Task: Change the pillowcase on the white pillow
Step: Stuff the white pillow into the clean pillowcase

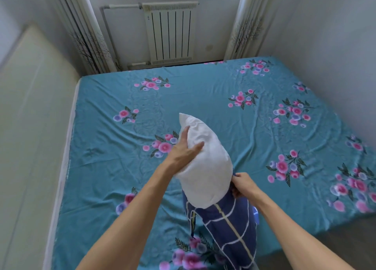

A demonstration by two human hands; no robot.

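The left hand point(184, 150) is up on the white pillow point(205, 164), fingers spread fairly straight along its left side and the thumb laid across the front, so the pillow sits cupped between thumb and fingers rather than squeezed in a fist. The right hand point(243, 185) is lower, at the pillow's right edge, fingers curled and pinching the rim of the blue pillowcase point(230, 227) right where the fabric meets the white.

The pillow stands almost on end, tilted a little to the left, its pointed top corner well clear of the bedding. Its upper part is bare; its bottom end is down inside the mouth of the pillowcase. That pillowcase is dark blue with a grid of white and pale yellow lines, and it hangs bunched below the pillow toward the near edge of the bed.

Beneath it all lies the bed point(203, 99), covered in a teal sheet printed with pink and lilac flower sprays, lightly creased. A cream padded headboard point(30, 127) runs along the left side. Beyond the bed's far edge, a white radiator point(169, 34) stands on the wall under the window, with patterned curtains point(85, 38) hanging at either side.
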